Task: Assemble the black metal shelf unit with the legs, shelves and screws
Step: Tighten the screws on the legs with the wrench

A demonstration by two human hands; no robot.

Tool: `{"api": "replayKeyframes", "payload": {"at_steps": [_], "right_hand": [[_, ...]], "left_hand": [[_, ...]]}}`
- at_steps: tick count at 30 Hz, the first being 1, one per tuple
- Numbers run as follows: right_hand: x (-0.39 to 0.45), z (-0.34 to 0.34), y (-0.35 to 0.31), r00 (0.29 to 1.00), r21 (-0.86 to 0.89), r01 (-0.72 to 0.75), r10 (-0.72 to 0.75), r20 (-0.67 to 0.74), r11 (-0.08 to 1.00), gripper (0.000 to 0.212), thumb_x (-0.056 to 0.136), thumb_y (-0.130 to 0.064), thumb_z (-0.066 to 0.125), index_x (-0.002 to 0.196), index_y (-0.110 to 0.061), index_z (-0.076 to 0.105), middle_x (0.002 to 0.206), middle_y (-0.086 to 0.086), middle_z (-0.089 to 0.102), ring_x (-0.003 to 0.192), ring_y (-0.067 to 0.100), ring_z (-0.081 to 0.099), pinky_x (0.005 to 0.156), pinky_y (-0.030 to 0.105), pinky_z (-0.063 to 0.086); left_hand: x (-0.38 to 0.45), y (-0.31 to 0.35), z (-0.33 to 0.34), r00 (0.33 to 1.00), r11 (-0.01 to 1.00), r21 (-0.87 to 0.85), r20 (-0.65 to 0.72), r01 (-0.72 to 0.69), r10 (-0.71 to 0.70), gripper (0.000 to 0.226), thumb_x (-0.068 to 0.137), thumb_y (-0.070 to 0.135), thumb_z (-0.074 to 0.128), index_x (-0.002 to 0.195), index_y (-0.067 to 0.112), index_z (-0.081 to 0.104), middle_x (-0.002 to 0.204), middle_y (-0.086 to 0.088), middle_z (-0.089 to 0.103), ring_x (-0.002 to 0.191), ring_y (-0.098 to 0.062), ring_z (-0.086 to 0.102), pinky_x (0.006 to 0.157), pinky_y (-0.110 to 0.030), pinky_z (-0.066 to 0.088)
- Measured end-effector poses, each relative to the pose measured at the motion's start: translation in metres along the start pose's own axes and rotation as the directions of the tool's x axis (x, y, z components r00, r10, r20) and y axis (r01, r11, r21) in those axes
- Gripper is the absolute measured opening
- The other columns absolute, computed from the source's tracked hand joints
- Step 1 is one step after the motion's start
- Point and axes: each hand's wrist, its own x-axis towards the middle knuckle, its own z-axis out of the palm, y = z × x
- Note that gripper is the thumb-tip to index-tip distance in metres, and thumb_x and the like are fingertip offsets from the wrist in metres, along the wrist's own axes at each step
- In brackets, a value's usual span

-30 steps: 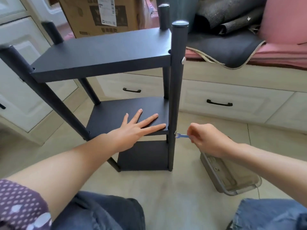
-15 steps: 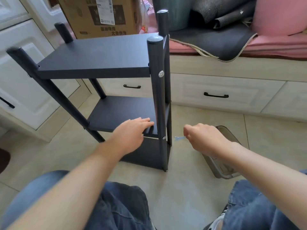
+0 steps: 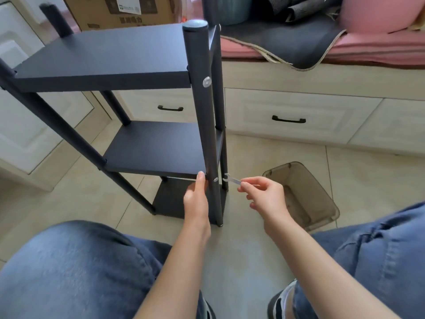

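Shelf unit (image 3: 110,58): 3 shelves, 4 legs, 2 screws visible; 1 wrench (image 3: 231,180).

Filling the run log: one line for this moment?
left hand: steadies front leg | right hand: pinches wrench beside screw

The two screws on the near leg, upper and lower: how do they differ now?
The upper screw looks larger and sits beside the top shelf; the lower screw looks smaller, beside the middle shelf. The wrench in the right hand is near the lower screw, not the upper. Both are silvery.
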Motion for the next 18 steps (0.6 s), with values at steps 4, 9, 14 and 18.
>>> {"api": "replayKeyframes", "payload": {"at_steps": [4,9,14,18], "right_hand": [[-0.008,0.0,0.001,0.998,0.108,-0.038,0.043,-0.046,0.993,0.014,0.089,-0.012,0.068,0.08,-0.021,0.073,0.086,0.007,0.074,0.069,0.013,0.052,0.059,0.024,0.044],[-0.01,0.002,0.004,0.995,0.127,-0.067,0.076,-0.067,0.99,0.012,0.09,-0.013,0.068,0.084,-0.021,0.074,0.089,0.008,0.075,0.07,0.013,0.052,0.061,0.025,0.044],[-0.028,0.005,0.026,0.987,0.145,-0.139,0.15,-0.066,0.98,0.012,0.094,-0.012,0.063,0.091,-0.019,0.073,0.089,0.006,0.074,0.079,0.017,0.056,0.065,0.027,0.046],[-0.045,0.01,0.042,0.978,0.204,-0.202,0.209,-0.01,0.958,0.014,0.093,-0.012,0.064,0.086,-0.02,0.073,0.088,0.006,0.074,0.081,0.018,0.056,0.071,0.031,0.048]], "left_hand": [[0.005,-0.007,0.003,0.993,0.996,0.042,0.087,-0.078,0.074,0.046,0.103,0.055,0.039,0.132,0.025,0.057,0.12,0.013,0.063,0.119,-0.011,0.052,0.097,-0.029,0.03],[-0.008,-0.013,0.001,0.997,0.996,0.055,0.03,-0.073,0.071,0.036,0.103,0.056,0.036,0.12,0.03,0.054,0.106,0.018,0.058,0.108,-0.009,0.05,0.096,-0.028,0.031],[-0.031,-0.022,-0.009,0.994,0.995,-0.046,-0.069,-0.086,0.083,0.027,0.103,0.05,0.044,0.092,0.029,0.056,0.094,0.008,0.063,0.089,-0.007,0.058,0.069,-0.021,0.039],[-0.037,-0.025,-0.016,0.997,0.991,-0.124,-0.06,-0.051,0.044,0.034,0.099,0.05,0.054,0.096,0.02,0.069,0.097,0.0,0.073,0.097,-0.014,0.066,0.076,-0.026,0.047]]}}
